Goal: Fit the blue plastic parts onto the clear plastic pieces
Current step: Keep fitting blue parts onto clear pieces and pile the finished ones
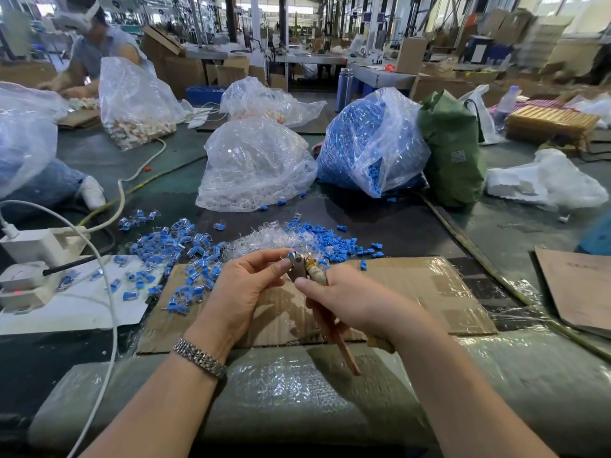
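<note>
Right hand (344, 292) is wrapped around the worn orange-brown handles of a pair of metal pliers (305, 269), whose nose points up and away toward the left hand (244, 285). That hand pinches a small blue plastic part (292, 255) between thumb and fingertips, right at the nose of the pliers, probably so the tool can squeeze it onto a clear plastic piece; whether a clear piece is in the pinch cannot be seen. Both hands hover over a flat brown cardboard sheet (429, 292) on the dark table (396, 223). Just beyond lie a heap of loose clear plastic pieces (264, 241) and scattered blue parts (337, 246), with apparently finished blue-and-clear assemblies (172, 252) spread to the left. Farther back stand a clear bag of clear pieces (254, 166) and a clear bag of blue parts (370, 143). Behind them is a large workshop with cardboard boxes, where another person works at the far left.
</note>
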Tool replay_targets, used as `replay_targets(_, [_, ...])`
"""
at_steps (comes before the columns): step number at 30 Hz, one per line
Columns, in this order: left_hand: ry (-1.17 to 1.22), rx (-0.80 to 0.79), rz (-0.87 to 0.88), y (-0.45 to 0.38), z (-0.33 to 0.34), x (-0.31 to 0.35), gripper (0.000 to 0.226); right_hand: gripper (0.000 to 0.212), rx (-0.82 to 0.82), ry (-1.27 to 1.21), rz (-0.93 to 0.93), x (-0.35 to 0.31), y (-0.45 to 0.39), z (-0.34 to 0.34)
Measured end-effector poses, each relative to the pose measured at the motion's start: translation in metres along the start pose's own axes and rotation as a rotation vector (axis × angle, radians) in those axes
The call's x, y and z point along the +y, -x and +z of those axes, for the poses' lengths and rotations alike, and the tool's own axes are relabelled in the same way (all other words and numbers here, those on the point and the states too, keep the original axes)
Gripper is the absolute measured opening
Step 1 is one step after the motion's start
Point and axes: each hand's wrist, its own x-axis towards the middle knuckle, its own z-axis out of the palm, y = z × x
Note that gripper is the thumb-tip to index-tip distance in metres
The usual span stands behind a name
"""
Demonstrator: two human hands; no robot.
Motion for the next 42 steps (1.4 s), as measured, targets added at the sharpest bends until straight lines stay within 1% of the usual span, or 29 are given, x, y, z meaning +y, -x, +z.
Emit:
replay_targets(2, [-0.041, 0.009, 0.028, 0.002, 0.002, 0.001, 0.022, 0.041, 0.011, -0.002, -0.009, 0.001, 0.0, -0.001])
replay_targets(4, [-0.153, 0.07, 0.092, 0.002, 0.002, 0.002, 0.018, 0.041, 0.054, 0.055, -0.016, 0.004, -0.001, -0.006])
replay_targets(6, [-0.293, 0.197, 0.169, 0.001, -0.001, 0.001, 0.013, 0.038, 0.196, 0.121, 0.018, 0.014, -0.003, -0.014])
replay_targets(8, [-0.425, 0.308, 0.237, -0.001, -0.005, 0.0, 0.014, 0.037, 0.383, 0.267, 0.099, 0.026, -0.003, -0.026])
replay_targets(10, [-0.607, 0.355, 0.306, -0.001, -0.005, 0.001, 0.014, 0.045, 0.516, 0.456, 0.242, 0.042, -0.004, -0.036])
replay_targets(11, [-0.7, 0.366, 0.341, -0.001, -0.003, 0.0, 0.014, 0.052, 0.55, 0.499, 0.308, 0.051, -0.005, -0.04])
replay_targets(13, [-0.881, 0.383, 0.387, 0.0, -0.001, -0.001, 0.011, 0.057, 0.567, 0.551, 0.412, 0.065, -0.007, -0.042])
replay_targets(15, [-1.086, 0.429, 0.398, 0.002, 0.001, -0.002, 0.011, 0.059, 0.544, 0.596, 0.472, 0.072, -0.008, -0.039])
replay_targets(18, [-1.347, 0.594, 0.364, 0.003, -0.004, -0.003, 0.01, 0.066, 0.553, 0.624, 0.496, 0.077, -0.01, -0.033])
replay_targets(21, [-1.429, 0.687, 0.331, 0.001, -0.009, -0.006, 0.003, 0.07, 0.593, 0.668, 0.49, 0.076, -0.014, -0.031])
replay_targets(22, [-1.438, 0.692, 0.341, 0.0, -0.008, -0.006, 0.006, 0.067, 0.632, 0.695, 0.463, 0.073, -0.016, -0.032])
replay_targets(24, [-1.442, 0.646, 0.413, -0.001, -0.005, -0.007, 0.01, 0.054, 0.712, 0.759, 0.345, 0.067, -0.023, -0.033])
replay_targets(25, [-1.45, 0.609, 0.456, -0.001, -0.003, -0.009, 0.009, 0.047, 0.724, 0.786, 0.265, 0.064, -0.027, -0.033])
replay_targets(27, [-1.496, 0.532, 0.496, -0.001, -0.001, -0.012, 0.003, 0.034, 0.702, 0.829, 0.142, 0.058, -0.036, -0.031])
replay_targets(28, [-1.517, 0.501, 0.488, -0.001, -0.001, -0.013, 0.002, 0.028, 0.687, 0.853, 0.109, 0.057, -0.041, -0.029])
replay_targets(30, [-1.545, 0.458, 0.467, -0.001, -0.002, -0.016, 0.009, 0.019, 0.644, 0.905, 0.099, 0.056, -0.049, -0.027])
replay_targets(33, [-1.56, 0.386, 0.479, -0.002, -0.001, -0.018, 0.014, 0.025, 0.598, 0.921, 0.122, 0.058, -0.056, -0.024])
replay_targets(36, [-1.581, 0.291, 0.462, -0.003, 0.0, -0.021, 0.015, 0.026, 0.617, 0.923, 0.117, 0.06, -0.058, -0.025])
replay_targets(38, [-1.538, 0.24, 0.466, -0.003, 0.0, -0.023, 0.014, 0.023, 0.632, 0.929, 0.107, 0.06, -0.059, -0.024])
replay_targets(42, [-1.432, 0.198, 0.525, -0.004, 0.002, -0.021, 0.011, 0.019, 0.683, 0.914, 0.056, 0.061, -0.058, -0.018])
